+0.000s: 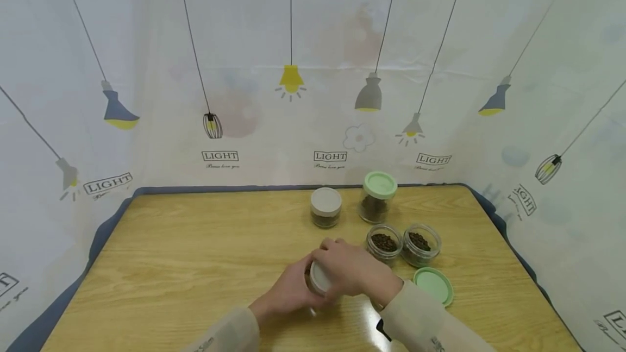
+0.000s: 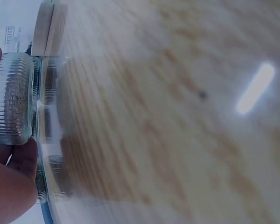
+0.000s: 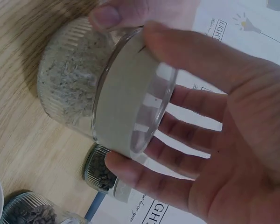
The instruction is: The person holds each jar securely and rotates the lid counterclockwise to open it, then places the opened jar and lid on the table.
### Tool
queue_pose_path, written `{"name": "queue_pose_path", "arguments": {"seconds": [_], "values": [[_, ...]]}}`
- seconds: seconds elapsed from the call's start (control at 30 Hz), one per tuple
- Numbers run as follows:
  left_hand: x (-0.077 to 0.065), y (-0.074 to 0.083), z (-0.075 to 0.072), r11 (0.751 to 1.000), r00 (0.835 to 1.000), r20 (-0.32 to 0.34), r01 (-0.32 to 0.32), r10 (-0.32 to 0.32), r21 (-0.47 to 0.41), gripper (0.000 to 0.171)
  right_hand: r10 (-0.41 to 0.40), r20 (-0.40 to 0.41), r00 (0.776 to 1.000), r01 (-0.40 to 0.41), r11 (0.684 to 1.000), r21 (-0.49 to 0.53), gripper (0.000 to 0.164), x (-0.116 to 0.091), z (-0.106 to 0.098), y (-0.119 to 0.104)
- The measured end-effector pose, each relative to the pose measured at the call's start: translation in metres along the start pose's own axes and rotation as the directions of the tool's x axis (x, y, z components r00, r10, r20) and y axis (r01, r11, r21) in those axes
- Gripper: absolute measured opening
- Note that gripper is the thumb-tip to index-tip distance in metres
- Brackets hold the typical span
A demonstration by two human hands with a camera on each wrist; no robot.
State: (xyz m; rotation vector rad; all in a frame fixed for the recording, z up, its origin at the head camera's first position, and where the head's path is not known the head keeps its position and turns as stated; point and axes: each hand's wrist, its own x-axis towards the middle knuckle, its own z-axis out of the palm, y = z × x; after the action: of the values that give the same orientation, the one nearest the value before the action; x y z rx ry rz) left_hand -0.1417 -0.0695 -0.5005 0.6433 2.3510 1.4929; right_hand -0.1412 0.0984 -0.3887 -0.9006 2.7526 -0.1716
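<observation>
Near the front of the table, both hands are on one ribbed glass jar (image 3: 67, 79) holding pale, rice-like grains. My left hand (image 1: 290, 287) grips the glass body from the left; its thumb shows at the top of the right wrist view. Over the top curl the fingers and thumb of my right hand (image 1: 349, 268), gripping the rim of the whitish lid (image 3: 123, 93), which sits on the jar's mouth. In the right wrist view the jar is tilted. The left wrist view catches the jar's ribbed side (image 2: 11, 100) with left fingers beneath it.
Two uncovered jars of coffee beans, one left (image 1: 383, 243) and one right (image 1: 420, 246), stand beyond the right hand. Behind them are a taller jar with a green lid (image 1: 380, 184) and a jar with a whitish lid (image 1: 326, 201). A loose green lid (image 1: 434, 287) lies near the right sleeve.
</observation>
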Motion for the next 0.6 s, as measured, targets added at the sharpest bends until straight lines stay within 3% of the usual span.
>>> {"name": "queue_pose_path", "arguments": {"seconds": [0.17, 0.27, 0.43, 0.6], "values": [[0.0009, -0.0016, -0.0002, 0.999, 0.999, 0.013, 0.042, -0.042, -0.011, 0.085, -0.029, 0.018, 0.999, 0.029, 0.999, 0.039, 0.070, 0.0005, -0.0004, 0.0005], [0.0011, -0.0021, 0.0002, 0.999, 0.999, 0.004, 0.046, -0.046, -0.021, 0.087, -0.008, 0.035, 0.999, 0.006, 0.997, 0.073, 0.078, 0.0013, -0.0015, 0.0002], [0.0011, -0.0021, 0.0003, 0.998, 0.999, -0.015, 0.041, -0.042, -0.044, 0.086, 0.073, -0.018, 0.997, -0.071, 0.994, 0.080, 0.090, 0.0004, -0.0072, 0.0000], [0.0011, -0.0027, 0.0010, 0.996, 0.999, -0.020, 0.048, -0.049, -0.070, 0.085, 0.170, -0.069, 0.983, -0.168, 0.985, 0.042, 0.079, -0.0035, -0.0080, -0.0006]]}}
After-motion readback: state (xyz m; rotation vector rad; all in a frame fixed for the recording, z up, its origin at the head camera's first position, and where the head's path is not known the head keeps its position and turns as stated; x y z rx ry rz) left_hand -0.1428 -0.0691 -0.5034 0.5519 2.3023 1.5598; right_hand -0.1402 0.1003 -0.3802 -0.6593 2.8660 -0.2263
